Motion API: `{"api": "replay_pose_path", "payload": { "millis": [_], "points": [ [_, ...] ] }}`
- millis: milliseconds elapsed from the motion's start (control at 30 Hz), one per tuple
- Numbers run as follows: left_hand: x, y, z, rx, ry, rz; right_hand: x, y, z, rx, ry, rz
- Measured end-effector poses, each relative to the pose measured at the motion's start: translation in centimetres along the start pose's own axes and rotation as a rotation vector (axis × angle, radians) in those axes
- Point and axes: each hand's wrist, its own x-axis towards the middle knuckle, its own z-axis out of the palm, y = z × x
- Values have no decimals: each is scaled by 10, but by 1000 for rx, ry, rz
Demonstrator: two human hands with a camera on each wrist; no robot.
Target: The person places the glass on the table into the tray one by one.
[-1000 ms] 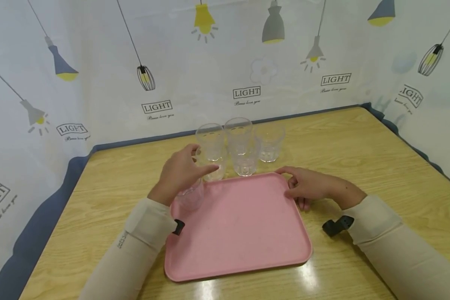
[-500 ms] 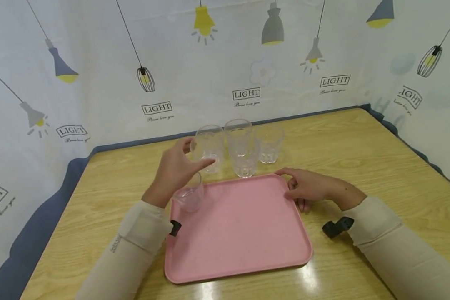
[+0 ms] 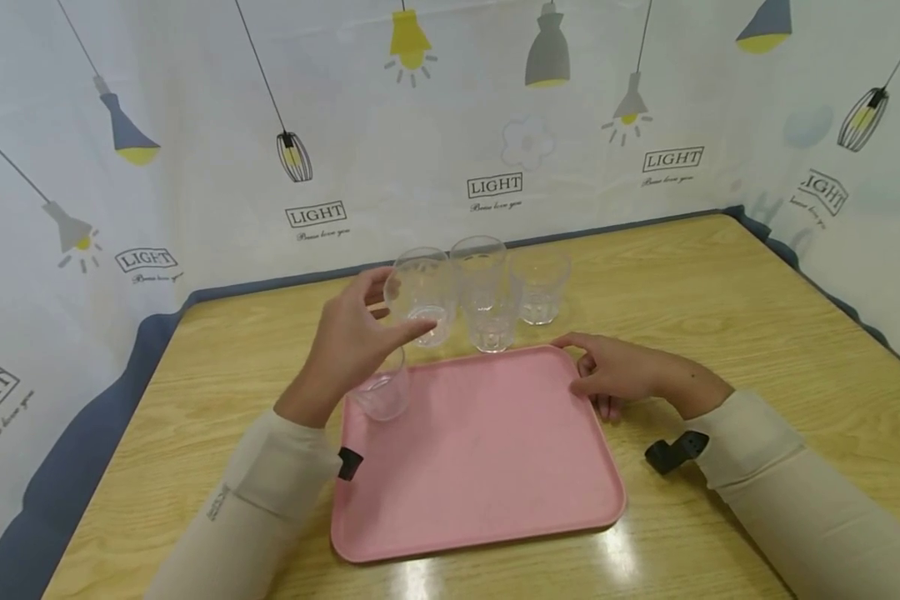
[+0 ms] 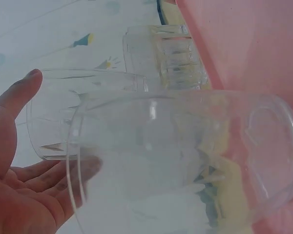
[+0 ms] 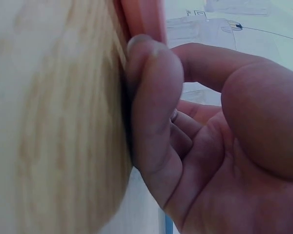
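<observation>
My left hand (image 3: 356, 329) has its thumb and fingers around a clear tumbler (image 3: 429, 302), behind the far left corner of a pink tray (image 3: 480, 450). In the left wrist view the thumb tip touches that tumbler (image 4: 88, 80) near its rim, with the fingers on its opposite side. Below my left wrist, another clear tumbler (image 3: 385, 392) stands upright on the tray's far left corner; it looms large in the left wrist view. My right hand (image 3: 618, 371) grips the tray's far right corner, its index finger along the far edge and other fingers curled below.
More clear tumblers stand close together behind the tray: one front middle (image 3: 491, 329), one back middle (image 3: 476, 262) and one right (image 3: 540, 292). Another overlaps the gripped one from behind. A patterned curtain (image 3: 390, 150) hangs beyond the wooden table (image 3: 690, 283).
My left hand and the gripped tumbler have moved away from the tray, first leftward, then slightly right. My right hand and the tray have stayed put.
</observation>
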Motion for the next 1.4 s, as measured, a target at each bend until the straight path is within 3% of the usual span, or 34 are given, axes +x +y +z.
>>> {"api": "replay_pose_path", "payload": {
  "millis": [167, 467, 1033, 1200, 1400],
  "points": [
    [-7, 6, -4, -45, -5, 10, 0, 0, -1, -9, 10, 6],
    [-30, 11, -14, -94, -27, 116, -3, 0, -4, -3, 12, -9],
    [-91, 15, -28, -18, -42, 208, 0, 2, -2, 7, 13, 0],
    [-104, 10, -30, -24, -70, 194, 0, 2, -2, 4, 21, -4],
    [-107, -1, -33, -14, -149, 155, 1, 2, -1, 10, 14, 4]
  ]
}}
